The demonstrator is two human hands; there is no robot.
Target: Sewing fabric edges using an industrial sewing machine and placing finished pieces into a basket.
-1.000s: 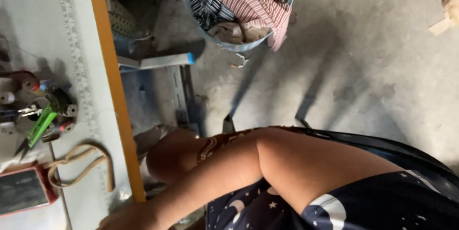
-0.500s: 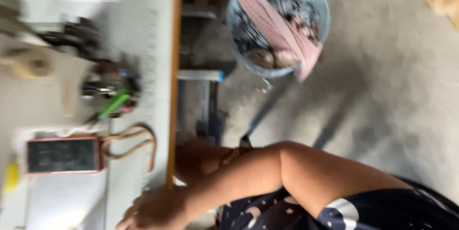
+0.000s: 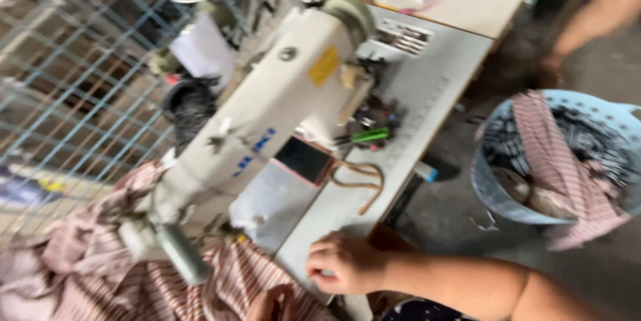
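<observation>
A: Where are the hands rel. to the sewing machine [image 3: 267, 114]?

B: Right hand [image 3: 344, 264] sits at the table [image 3: 427, 94] edge, just in front of the machine, fingers curled in, knuckles up; can't tell if it's got anything. Left hand [image 3: 267, 304] is low by the needle end, resting on the striped cloth [image 3: 133, 281], grip too blurred to call

A: And the cloth?

B: Heaped under and left of the machine head. Phone [image 3: 304, 159] lies right beside the machine base, blue basket [image 3: 501, 194] of fabric on the floor well off to its right
</observation>
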